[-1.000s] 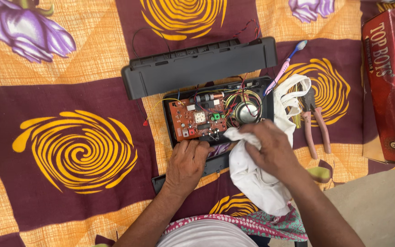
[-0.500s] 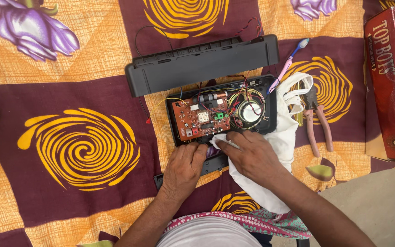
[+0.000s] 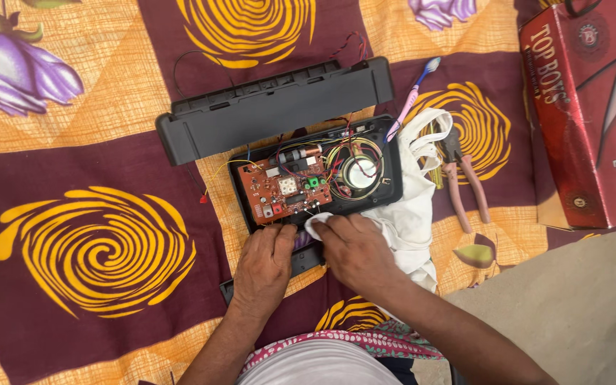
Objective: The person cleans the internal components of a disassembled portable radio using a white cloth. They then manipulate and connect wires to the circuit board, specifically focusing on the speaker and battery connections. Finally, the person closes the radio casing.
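An opened black radio case [image 3: 386, 187] lies on a patterned cloth, showing a red circuit board [image 3: 283, 190], coloured wires and a round speaker [image 3: 360, 171]. Its black back cover [image 3: 272, 108] lies just behind it. My left hand [image 3: 265, 260] presses on the case's near edge. My right hand [image 3: 354, 249] pinches a white cloth [image 3: 408, 214] and holds its tip against the case's front edge beside the board. The rest of the cloth trails off to the right.
Pliers with pink handles [image 3: 465, 182] lie right of the cloth. A toothbrush [image 3: 411, 96] rests by the cover's right end. A red cardboard box [image 3: 593, 107] stands at the far right. Bare concrete floor [image 3: 572, 314] begins at the lower right.
My right hand has moved left with the white cloth, from the case's right side to its front edge near the circuit board. My left hand stays on the case.
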